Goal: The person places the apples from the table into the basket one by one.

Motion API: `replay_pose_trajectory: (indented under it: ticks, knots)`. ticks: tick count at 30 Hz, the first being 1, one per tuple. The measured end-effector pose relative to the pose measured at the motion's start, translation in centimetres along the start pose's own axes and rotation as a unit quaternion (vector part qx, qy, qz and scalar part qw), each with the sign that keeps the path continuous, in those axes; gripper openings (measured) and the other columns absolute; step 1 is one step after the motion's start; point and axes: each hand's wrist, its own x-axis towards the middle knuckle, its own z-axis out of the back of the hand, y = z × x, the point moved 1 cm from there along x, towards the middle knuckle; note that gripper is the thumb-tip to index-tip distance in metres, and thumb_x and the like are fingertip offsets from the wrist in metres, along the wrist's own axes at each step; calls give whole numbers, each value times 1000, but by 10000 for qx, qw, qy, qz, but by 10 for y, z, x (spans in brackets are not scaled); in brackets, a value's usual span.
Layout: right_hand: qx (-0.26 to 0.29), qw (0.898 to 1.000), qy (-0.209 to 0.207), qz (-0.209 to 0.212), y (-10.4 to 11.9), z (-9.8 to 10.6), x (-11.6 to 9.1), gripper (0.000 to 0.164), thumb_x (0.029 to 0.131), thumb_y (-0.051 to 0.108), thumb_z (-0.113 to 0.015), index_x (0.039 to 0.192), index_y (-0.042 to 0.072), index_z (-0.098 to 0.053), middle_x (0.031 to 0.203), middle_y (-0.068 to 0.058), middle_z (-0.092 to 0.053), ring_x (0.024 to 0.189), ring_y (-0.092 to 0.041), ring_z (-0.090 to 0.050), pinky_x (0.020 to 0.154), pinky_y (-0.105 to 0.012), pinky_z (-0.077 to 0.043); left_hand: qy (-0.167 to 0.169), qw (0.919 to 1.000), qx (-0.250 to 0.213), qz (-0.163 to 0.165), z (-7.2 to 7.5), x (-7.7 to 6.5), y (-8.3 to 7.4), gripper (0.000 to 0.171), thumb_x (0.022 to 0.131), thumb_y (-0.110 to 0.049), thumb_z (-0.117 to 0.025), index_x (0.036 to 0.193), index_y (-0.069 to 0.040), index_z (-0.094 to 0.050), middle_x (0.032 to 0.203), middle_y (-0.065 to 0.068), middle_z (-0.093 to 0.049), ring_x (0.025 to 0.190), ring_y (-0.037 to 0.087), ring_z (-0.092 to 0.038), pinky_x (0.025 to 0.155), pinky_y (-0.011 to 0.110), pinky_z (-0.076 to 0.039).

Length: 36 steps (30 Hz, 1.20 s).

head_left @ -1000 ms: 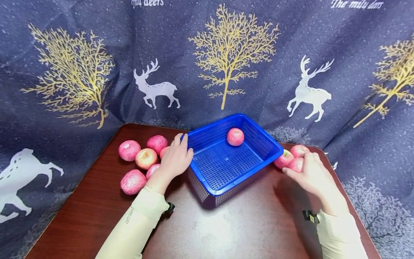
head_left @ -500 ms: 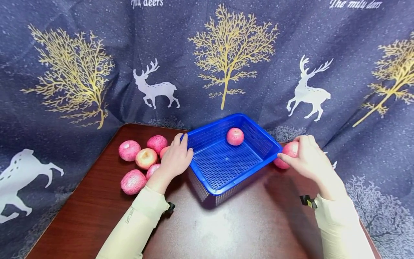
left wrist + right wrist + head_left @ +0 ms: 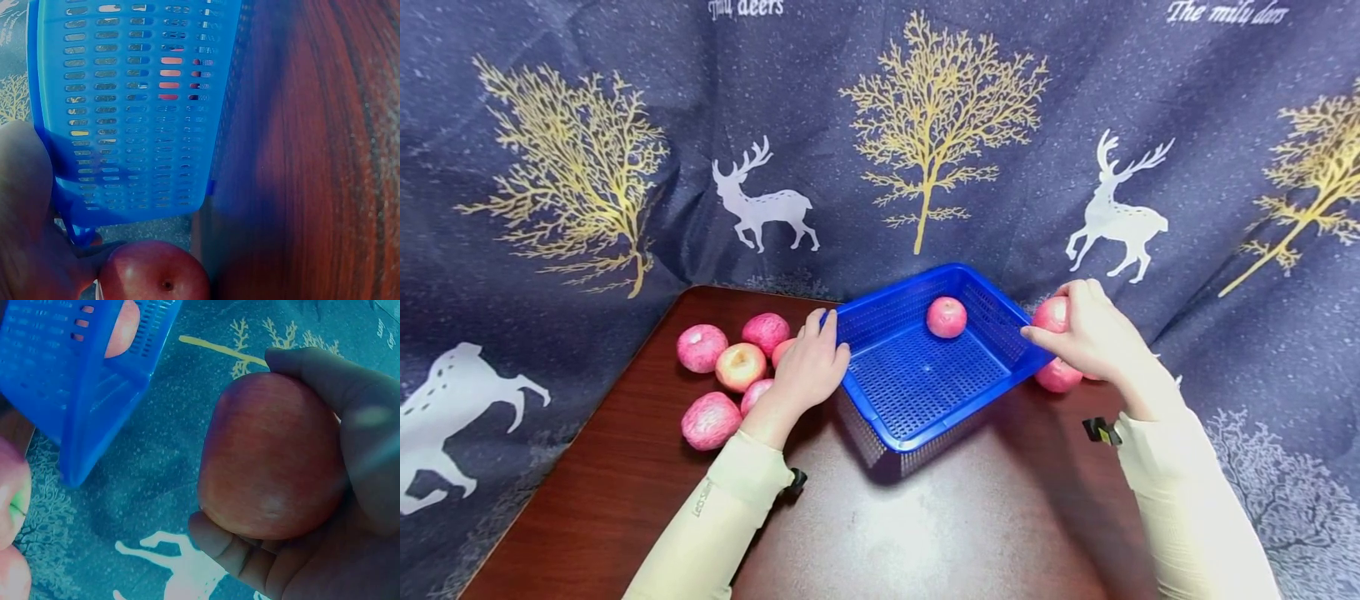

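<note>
A blue plastic basket (image 3: 925, 379) with slotted walls stands at the back of the table, one apple (image 3: 947, 317) inside it. My left hand (image 3: 808, 367) grips the basket's left rim; in the left wrist view the thumb lies along the wall (image 3: 119, 125), with an apple (image 3: 153, 272) just below the hand. My right hand (image 3: 1093, 337) holds a red apple (image 3: 272, 456) between thumb and fingers, raised at the basket's right rim. Below that hand, more apples (image 3: 1058, 376) sit on the table, partly hidden by it.
Several apples (image 3: 711, 421) lie in a loose group left of the basket, some partly behind the left hand. The brown wooden table (image 3: 880, 533) ends at a dark blue cloth (image 3: 865, 208) printed with deer and trees.
My right hand has taken an apple from the right-hand group and lifted it up and leftward to the basket's rim. The left hand stays at the basket.
</note>
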Motion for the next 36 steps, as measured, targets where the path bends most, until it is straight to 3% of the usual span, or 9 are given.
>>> replay_pose_trajectory:
  ticks: [14, 18, 21, 25, 27, 33, 36]
  knots:
    - [70, 9985, 542, -12, 21, -8, 44, 76, 92, 55, -86, 128, -4, -55, 121, -25, -56, 103, -43, -65, 88, -60, -54, -57, 10000, -53, -20, 1, -2, -1, 69, 109, -29, -55, 165, 9, -42, 168, 32, -38, 146, 48, -53, 112, 63, -50]
    - [68, 9977, 674, 4, 27, -12, 56, 74, 91, 54, -86, 127, -3, -56, 121, -23, -57, 101, -42, -65, 87, -57, -53, -256, 9996, -6, -103, -10, 4, 10, 69, 107, -33, -54, 164, 6, -46, 167, 29, -42, 145, 46, -55, 105, 68, -51]
    - [31, 9969, 791, 17, 30, -15, 64, 74, 91, 54, -86, 127, -3, -56, 120, -23, -56, 100, -42, -66, 87, -57, -53, -351, 9993, 21, -159, -33, 12, 31, 73, 108, -41, -51, 166, 3, -45, 168, 26, -41, 145, 44, -54, 105, 67, -51]
    - [-52, 9957, 919, 43, 31, -19, 74, 74, 92, 53, -85, 129, -4, -55, 121, -24, -56, 102, -43, -66, 90, -57, -53, -407, 9988, 54, -269, -51, 18, 47, 76, 109, -46, -47, 168, 1, -42, 170, 26, -38, 145, 44, -54, 107, 63, -52]
    - [-83, 9953, 962, 56, 32, -21, 79, 75, 92, 53, -85, 130, -5, -55, 122, -24, -56, 103, -44, -65, 92, -58, -53, -362, 9990, 14, -255, -43, 16, 41, 75, 110, -45, -47, 168, 2, -42, 170, 26, -38, 145, 45, -55, 107, 63, -52]
    - [-147, 9944, 1040, 127, 37, -28, 93, 73, 91, 49, -86, 129, -5, -55, 121, -24, -56, 103, -44, -65, 93, -57, -53, -48, 10000, 7, -35, 2, -1, -1, 69, 109, -30, -56, 165, 9, -43, 168, 32, -39, 144, 49, -55, 109, 63, -51]
    - [-166, 9940, 1072, 163, 41, -31, 98, 74, 91, 48, -86, 129, -6, -55, 121, -25, -56, 103, -44, -65, 94, -57, -53, -171, 9998, 9, -111, -3, 0, 3, 69, 110, -32, -53, 164, 9, -44, 167, 32, -40, 144, 47, -55, 110, 62, -51]
